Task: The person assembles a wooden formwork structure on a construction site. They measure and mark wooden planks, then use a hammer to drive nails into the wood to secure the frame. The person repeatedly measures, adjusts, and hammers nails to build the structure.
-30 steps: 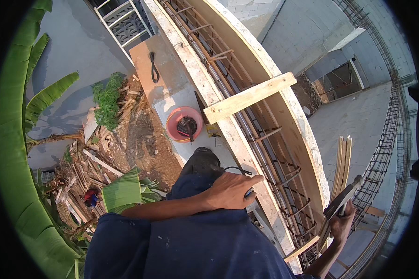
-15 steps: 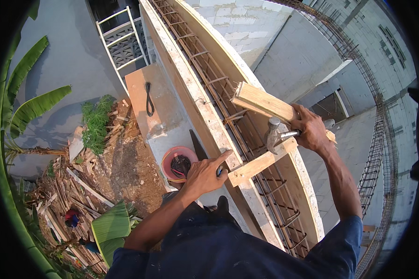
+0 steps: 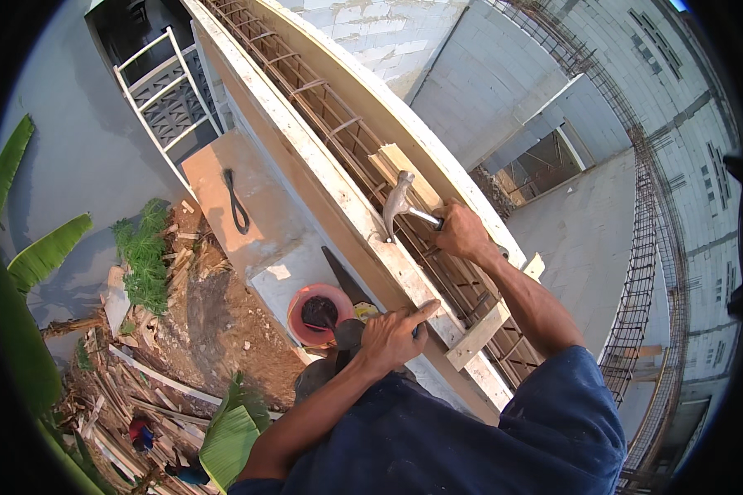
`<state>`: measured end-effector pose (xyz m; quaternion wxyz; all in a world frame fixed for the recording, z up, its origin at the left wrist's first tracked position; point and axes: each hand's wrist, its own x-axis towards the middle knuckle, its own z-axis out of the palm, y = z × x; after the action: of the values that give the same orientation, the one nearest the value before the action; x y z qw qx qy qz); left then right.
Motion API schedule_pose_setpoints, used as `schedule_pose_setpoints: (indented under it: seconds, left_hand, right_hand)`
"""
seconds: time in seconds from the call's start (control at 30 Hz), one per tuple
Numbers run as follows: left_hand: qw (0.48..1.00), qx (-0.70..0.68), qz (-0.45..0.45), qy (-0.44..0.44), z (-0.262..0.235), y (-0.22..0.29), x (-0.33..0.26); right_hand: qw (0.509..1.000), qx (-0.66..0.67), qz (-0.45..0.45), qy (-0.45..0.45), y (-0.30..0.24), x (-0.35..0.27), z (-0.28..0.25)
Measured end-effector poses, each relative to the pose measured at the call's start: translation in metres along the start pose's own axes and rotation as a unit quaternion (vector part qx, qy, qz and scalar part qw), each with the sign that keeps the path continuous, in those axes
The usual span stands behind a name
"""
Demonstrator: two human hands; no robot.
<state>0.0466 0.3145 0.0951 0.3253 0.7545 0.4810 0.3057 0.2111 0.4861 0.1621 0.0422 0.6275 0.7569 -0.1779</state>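
My right hand point(image 3: 464, 233) grips a claw hammer point(image 3: 398, 198), its claw at the top edge of the left formwork board point(image 3: 338, 188). Sawn wood strips point(image 3: 400, 169) run beneath the same hand; whether its fingers also hold them is hard to see. My left hand point(image 3: 392, 340) rests by that board's edge, index finger stretched along it and the other fingers curled round something small and dark that I cannot make out. Just ahead of this hand, a short wooden crosspiece point(image 3: 480, 337) bridges the left board and the right formwork board point(image 3: 347, 51).
A rebar cage point(image 3: 309, 87) lies between the boards. Left of them are a pink bucket point(image 3: 315, 290) with dark contents, a saw blade point(image 3: 344, 275), a black cord loop point(image 3: 235, 202) and a white ladder point(image 3: 169, 103). Scrap wood point(image 3: 132, 396) covers the ground below; block walls point(image 3: 586, 214) stand right.
My right hand has brought the hammer left, from above the crosspiece to the left board's edge. The wood strips have come lower over the rebar. The whole view has shifted.
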Motion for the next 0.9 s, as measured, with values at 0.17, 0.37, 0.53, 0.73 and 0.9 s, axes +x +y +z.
schedule_pose_setpoints:
  seconds: [0.17,0.37,0.53,0.73,0.9]
  left_hand:
    - [1.000,-0.002,0.003,-0.018,0.003,-0.004,-0.002]
    - [0.995,0.062,-0.008,-0.074,-0.003,0.000,-0.003]
    - [0.984,0.089,-0.016,-0.153,-0.016,0.005,0.001]
    - [0.970,0.101,-0.006,-0.219,-0.039,0.009,0.008]
    - [0.993,-0.014,-0.052,-0.105,-0.094,-0.025,0.007]
  right_hand:
    - [0.999,0.026,0.002,0.031,0.006,-0.001,0.016]
    - [0.990,0.101,0.077,0.058,-0.001,-0.014,-0.036]
    - [0.960,0.188,0.159,0.135,0.002,-0.058,-0.056]
    - [0.953,0.087,0.244,0.158,0.003,-0.092,-0.019]
    - [0.954,0.026,0.256,0.156,-0.008,-0.081,0.018]
